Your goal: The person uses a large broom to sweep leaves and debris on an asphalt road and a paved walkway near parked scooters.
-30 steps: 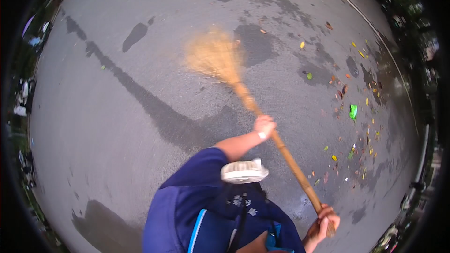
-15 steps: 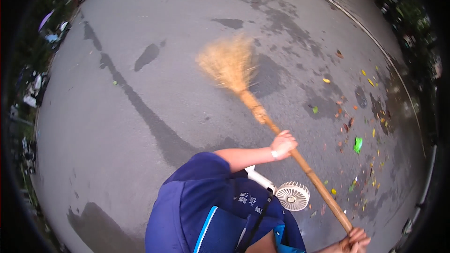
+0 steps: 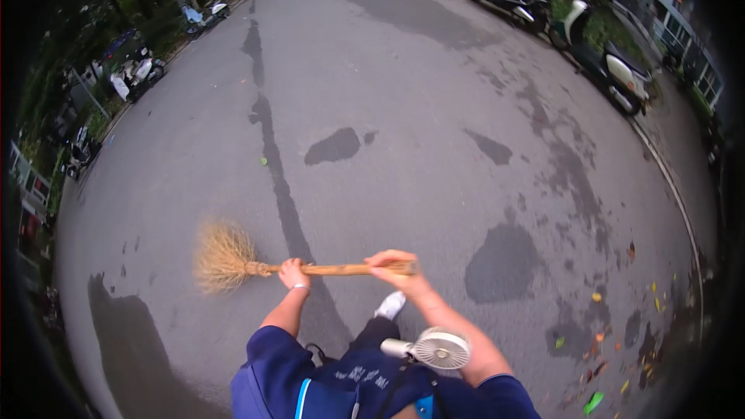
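Note:
A straw broom (image 3: 226, 257) with a wooden handle lies nearly level across the view in front of me, its bristle head to the left. My left hand (image 3: 294, 273) is closed round the handle close to the bristles, a pale band on its wrist. Towards the handle's right end, my right hand (image 3: 394, 265) is wrapped over the wood. The bristles look slightly blurred above the grey asphalt; whether they touch it I cannot tell. A small white fan (image 3: 441, 348) hangs at my chest, below my right hand.
Fallen leaves (image 3: 597, 345) and a bright green scrap (image 3: 594, 402) lie at the lower right by the kerb (image 3: 673, 186). Parked scooters (image 3: 601, 62) line the far right edge, and more scooters (image 3: 136, 75) stand on the left. Dark patches (image 3: 503, 264) mark the road.
The broom has swung from pointing up ahead to lying level at my left. Both hands moved left with it, staying on the handle. My view has tilted up, showing more of the road and scooters.

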